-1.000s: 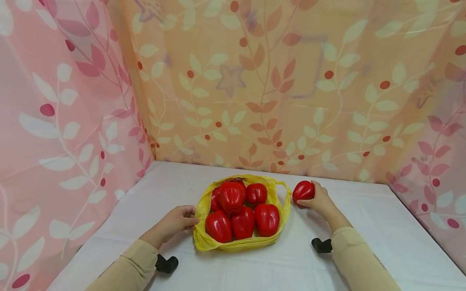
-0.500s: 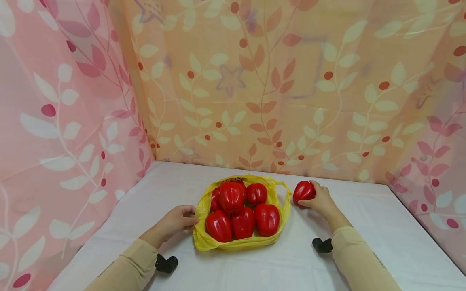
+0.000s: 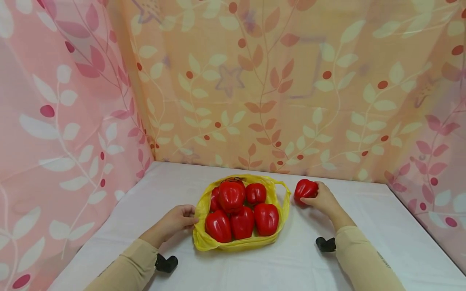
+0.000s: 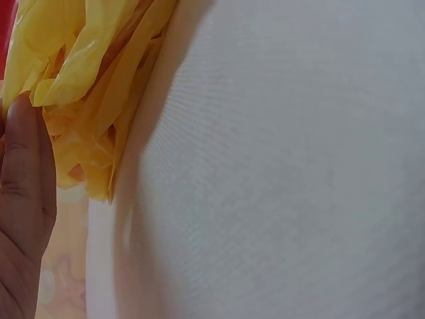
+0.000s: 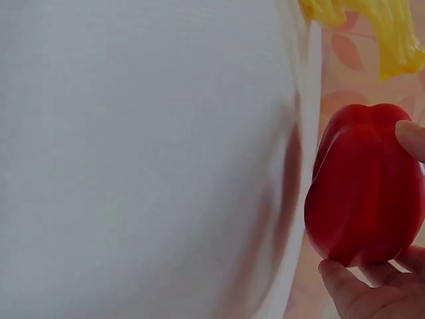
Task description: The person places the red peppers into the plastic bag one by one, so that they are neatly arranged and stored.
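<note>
A yellow plastic bag (image 3: 237,245) lies spread wide at its mouth, with several glossy red bell peppers (image 3: 233,196) inside. At its left side my left hand (image 3: 179,220) pinches the bag's edge between thumb and fingers; the left wrist view shows the thumb (image 4: 21,143) against the crumpled yellow plastic (image 4: 83,106). To the right of the bag, my right hand (image 3: 325,201) holds another red bell pepper (image 3: 304,190). Seen from the right wrist, this bell pepper (image 5: 368,189) sits between the thumb and the fingers, close over the white cloth.
A white cloth (image 3: 233,270) covers the table. The bag's handle loop (image 3: 285,194) stands out toward the pepper in my right hand. Leaf-patterned curtains (image 3: 233,81) rise behind the table and at both sides. A black wrist mount (image 3: 166,264) juts from the left sleeve.
My right hand has shifted slightly to the right with the bell pepper, which has turned a little in its grip. The left hand and the bag stay where they were.
</note>
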The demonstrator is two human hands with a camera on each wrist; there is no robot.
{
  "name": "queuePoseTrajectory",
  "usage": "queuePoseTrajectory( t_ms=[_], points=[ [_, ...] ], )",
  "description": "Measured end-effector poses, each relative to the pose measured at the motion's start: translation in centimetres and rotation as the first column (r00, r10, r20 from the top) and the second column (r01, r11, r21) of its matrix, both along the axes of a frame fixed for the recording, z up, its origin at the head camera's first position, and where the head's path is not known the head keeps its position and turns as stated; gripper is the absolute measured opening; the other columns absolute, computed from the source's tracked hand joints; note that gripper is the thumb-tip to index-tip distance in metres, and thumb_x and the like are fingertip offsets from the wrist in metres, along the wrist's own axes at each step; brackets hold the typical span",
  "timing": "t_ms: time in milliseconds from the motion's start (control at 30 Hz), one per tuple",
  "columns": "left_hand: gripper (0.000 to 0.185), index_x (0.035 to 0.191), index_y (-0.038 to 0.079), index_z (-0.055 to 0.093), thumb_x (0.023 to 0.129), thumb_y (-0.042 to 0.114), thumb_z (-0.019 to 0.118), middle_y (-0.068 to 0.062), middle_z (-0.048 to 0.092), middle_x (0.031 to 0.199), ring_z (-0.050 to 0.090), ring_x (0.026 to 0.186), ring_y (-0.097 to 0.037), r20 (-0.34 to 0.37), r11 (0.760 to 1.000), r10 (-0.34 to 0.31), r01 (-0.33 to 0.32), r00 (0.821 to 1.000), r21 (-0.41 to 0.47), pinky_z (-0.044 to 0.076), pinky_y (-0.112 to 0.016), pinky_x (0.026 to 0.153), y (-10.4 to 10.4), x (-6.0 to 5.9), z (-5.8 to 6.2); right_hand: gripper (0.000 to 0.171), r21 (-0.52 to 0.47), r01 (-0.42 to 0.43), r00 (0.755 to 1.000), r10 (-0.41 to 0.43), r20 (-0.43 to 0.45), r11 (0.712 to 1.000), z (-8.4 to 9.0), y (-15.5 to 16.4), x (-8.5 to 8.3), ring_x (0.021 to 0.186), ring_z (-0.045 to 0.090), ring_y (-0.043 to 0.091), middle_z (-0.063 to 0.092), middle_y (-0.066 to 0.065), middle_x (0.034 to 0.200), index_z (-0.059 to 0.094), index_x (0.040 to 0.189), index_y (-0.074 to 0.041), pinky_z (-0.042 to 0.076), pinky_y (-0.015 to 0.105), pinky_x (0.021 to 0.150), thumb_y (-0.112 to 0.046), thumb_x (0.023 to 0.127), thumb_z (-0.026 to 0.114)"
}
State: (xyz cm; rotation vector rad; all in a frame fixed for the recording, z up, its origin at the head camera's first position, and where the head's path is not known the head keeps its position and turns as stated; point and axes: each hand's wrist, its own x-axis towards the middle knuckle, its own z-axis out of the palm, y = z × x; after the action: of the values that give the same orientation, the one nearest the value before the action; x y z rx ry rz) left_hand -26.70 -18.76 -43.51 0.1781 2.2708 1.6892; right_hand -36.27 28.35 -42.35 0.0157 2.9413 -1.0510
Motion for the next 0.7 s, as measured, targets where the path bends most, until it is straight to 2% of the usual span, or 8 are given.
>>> queuePoseTrajectory(
  t_ms=[233, 700],
  points=[
    [0.02, 0.098, 0.0, 0.059, 0.084, 0.014, 0.065, -0.007, 0.058, 0.081, 0.054, 0.073, -0.021, 0.005, 1.0, 0.012, -0.012, 1.0, -0.003, 0.05, -0.032, 0.07, 0.1, 0.0, 0.0, 0.089, -0.01, -0.066, 0.995, 0.065, -0.076, 0.998, 2.0, 0.8, 0.2, 0.117, 0.035, 0.045, 0.034, 0.029, 0.13, 0.021, 0.136, 0.008, 0.041, 0.055, 0.089, -0.033, 0.075, 0.073],
    [0.021, 0.097, 0.001, 0.059, 0.084, 0.016, 0.065, -0.007, 0.057, 0.082, 0.054, 0.074, -0.02, 0.006, 1.0, 0.007, -0.007, 1.0, -0.005, 0.051, -0.032, 0.072, 0.2, -0.1, 0.1, 0.099, -0.044, -0.134, 0.989, 0.13, -0.075, 0.99, 5.5, 1.4, 1.0, 0.119, 0.034, 0.046, 0.032, 0.026, 0.136, 0.015, 0.142, 0.0, 0.045, 0.053, 0.085, -0.035, 0.072, 0.076]
  ],
)
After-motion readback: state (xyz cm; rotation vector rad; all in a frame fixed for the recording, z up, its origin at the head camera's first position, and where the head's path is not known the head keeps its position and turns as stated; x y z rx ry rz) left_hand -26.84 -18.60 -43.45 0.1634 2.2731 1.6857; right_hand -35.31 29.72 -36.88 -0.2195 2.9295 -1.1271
